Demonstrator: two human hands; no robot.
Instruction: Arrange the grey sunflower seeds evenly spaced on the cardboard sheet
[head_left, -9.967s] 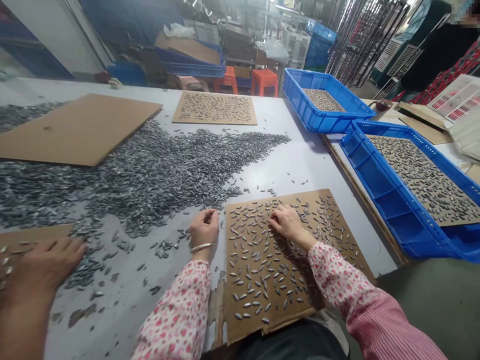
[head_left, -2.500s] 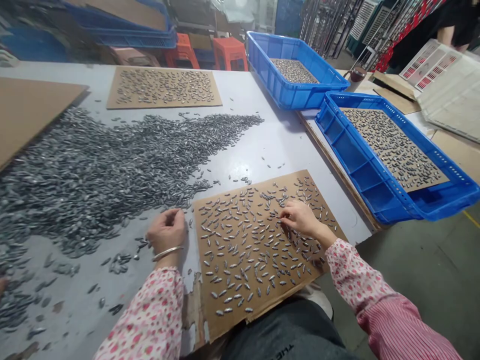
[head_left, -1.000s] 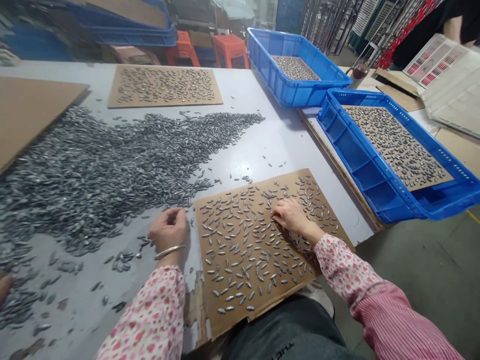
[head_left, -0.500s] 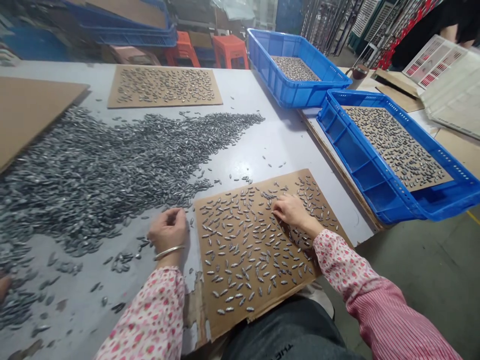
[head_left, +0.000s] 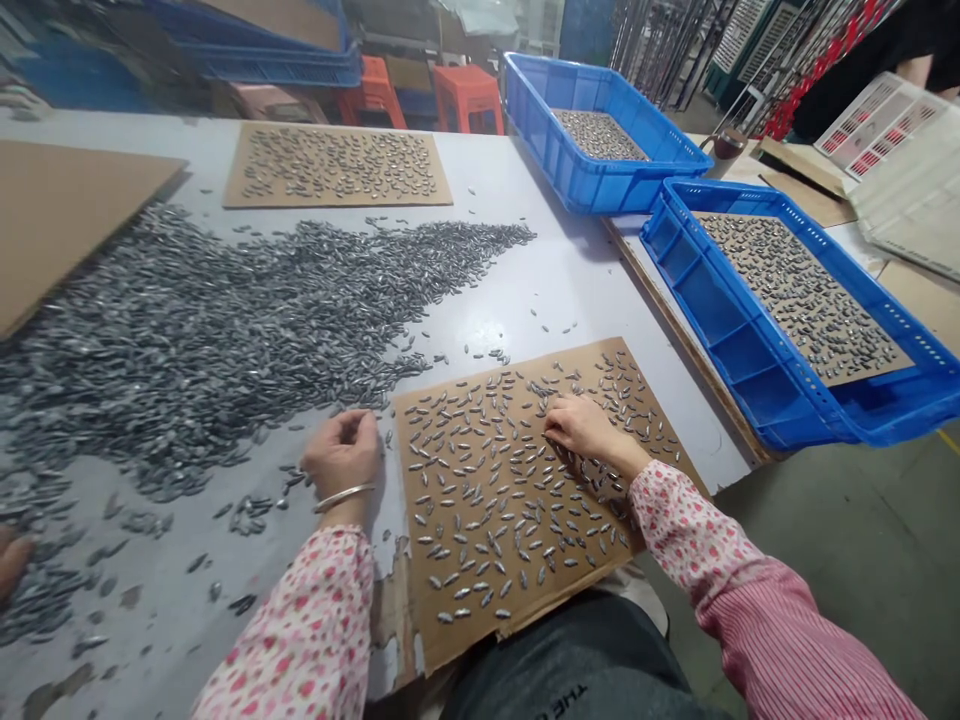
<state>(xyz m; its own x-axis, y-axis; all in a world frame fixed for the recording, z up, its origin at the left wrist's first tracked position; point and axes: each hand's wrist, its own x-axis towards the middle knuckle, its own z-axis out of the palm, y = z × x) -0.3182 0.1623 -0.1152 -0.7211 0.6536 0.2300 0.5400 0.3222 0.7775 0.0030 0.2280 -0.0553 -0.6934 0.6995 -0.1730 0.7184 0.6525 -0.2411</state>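
Metal pieces [head_left: 445, 617] are covering the near cardboard [head_left: 451, 644].
Right hand [head_left: 581, 425] is bunching its fingers over them, left hand [head_left: 341, 455] curling its own alongside; any pinch is hidden. Light touch probably suits, sparing neighbours.

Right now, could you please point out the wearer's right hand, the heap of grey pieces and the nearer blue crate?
Right hand [head_left: 582, 426], head view: its back.
Grey heap [head_left: 247, 325], head view: its middle.
Nearer blue crate [head_left: 739, 340], head view: side wall.

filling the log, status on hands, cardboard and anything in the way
Left hand half-curled beside the heap. Right hand low over the near cardboard, among grey pieces; grip hidden. Another person's hand at left edge, apart from both.
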